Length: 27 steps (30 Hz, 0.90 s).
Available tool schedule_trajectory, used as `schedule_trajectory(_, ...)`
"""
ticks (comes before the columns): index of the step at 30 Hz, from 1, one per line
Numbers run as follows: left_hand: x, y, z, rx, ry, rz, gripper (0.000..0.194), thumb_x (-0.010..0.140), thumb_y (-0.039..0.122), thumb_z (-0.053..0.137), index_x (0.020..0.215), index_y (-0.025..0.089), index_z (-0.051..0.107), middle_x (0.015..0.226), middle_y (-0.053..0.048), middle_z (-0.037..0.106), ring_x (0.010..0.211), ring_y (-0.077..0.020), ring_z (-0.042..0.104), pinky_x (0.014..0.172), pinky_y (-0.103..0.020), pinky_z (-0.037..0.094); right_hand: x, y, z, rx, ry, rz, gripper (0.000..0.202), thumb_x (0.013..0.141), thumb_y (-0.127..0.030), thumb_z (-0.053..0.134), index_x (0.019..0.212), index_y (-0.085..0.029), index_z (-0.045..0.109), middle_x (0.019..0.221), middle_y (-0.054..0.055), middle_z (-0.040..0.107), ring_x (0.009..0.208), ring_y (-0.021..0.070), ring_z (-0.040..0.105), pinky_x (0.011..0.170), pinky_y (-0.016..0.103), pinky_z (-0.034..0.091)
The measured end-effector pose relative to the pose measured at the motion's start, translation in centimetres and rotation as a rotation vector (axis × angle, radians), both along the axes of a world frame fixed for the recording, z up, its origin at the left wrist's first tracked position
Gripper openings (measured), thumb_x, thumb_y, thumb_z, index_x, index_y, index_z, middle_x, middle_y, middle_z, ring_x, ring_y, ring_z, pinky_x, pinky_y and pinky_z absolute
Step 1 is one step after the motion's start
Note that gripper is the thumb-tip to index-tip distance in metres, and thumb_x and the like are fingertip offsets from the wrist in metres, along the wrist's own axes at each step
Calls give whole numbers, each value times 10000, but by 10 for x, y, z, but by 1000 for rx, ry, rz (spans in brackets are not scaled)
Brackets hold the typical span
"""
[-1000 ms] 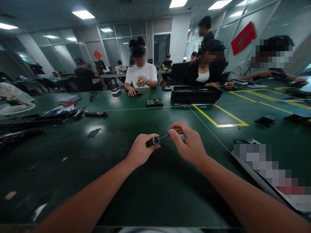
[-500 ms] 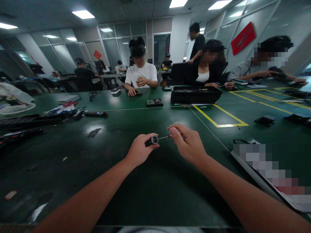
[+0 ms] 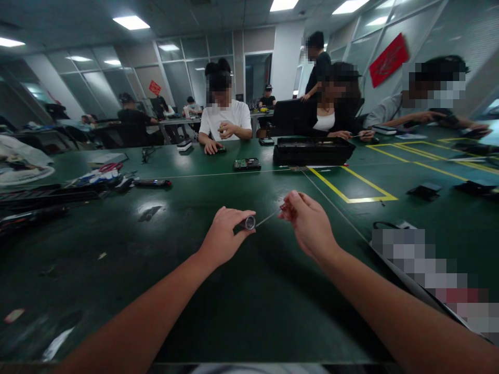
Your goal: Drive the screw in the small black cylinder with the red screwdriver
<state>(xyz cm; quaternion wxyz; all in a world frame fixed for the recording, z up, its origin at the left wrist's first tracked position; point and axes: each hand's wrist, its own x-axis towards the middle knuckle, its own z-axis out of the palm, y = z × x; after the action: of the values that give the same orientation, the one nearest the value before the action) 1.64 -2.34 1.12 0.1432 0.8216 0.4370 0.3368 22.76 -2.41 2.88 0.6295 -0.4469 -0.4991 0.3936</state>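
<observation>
Pinched between the thumb and fingers of my left hand (image 3: 220, 238) is a short dark cylinder (image 3: 250, 223), its round silver-rimmed end facing me. My right hand (image 3: 312, 223), closed, grips a thin screwdriver (image 3: 267, 218) by its red handle, which the fingers mostly cover. The metal shaft slants down to the left, and its tip is at the right edge of the cylinder's rim. I cannot tell whether the tip touches the rim or goes inside. Both hands are above the green table (image 3: 249, 311).
A long black box (image 3: 314, 155) and a green circuit board (image 3: 247, 164) lie farther back. Tools (image 3: 99, 176) and a pen-like black tool (image 3: 152, 183) are at left. A blurred-out flat item (image 3: 424, 265) lies at right. Several people sit across the table, including one in white (image 3: 226, 119).
My right hand has moved up and to the right, and the screwdriver shaft now slants more steeply. The left hand still holds the cylinder in nearly the same place.
</observation>
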Motion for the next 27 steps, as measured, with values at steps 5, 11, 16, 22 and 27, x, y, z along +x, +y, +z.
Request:
schedule_trajectory(5,0,2,-1,-106,-2,52,368,864,273,732,1228,280,672,1142,-35,720,1049,-241,623,928,-411,464,0,0,-3,42,-78,-68,247,949,-452,553,887,-217,600,755,3,624,677,157,594,656,322,486)
schedule_trajectory(11,4,-1,-1,-121,-6,52,363,861,295,735,1220,290,681,1073,-27,724,989,-237,622,905,-404,458,-3,-11,4,114,-231,-59,240,968,-439,525,906,-221,605,758,9,632,702,168,601,679,332,488)
schedule_trajectory(16,3,-2,-2,-127,0,56,379,867,339,727,1241,306,670,1062,-22,722,969,-241,611,853,-390,458,-5,-13,6,118,-298,-34,232,970,-428,520,897,-222,599,758,14,642,701,174,608,677,335,484)
schedule_trajectory(22,2,-1,-2,-90,-13,28,361,861,302,740,1217,290,681,1086,-19,731,988,-231,617,938,-421,439,-2,-14,3,188,-292,-75,208,987,-403,510,920,-228,600,772,4,635,715,167,602,696,338,484)
schedule_trajectory(27,3,-1,-1,-77,-4,32,346,841,276,761,1181,290,697,1114,-16,734,1038,-240,621,1017,-464,401,-1,-14,2,193,-346,-34,213,997,-412,499,953,-227,594,806,15,663,740,175,622,697,342,486)
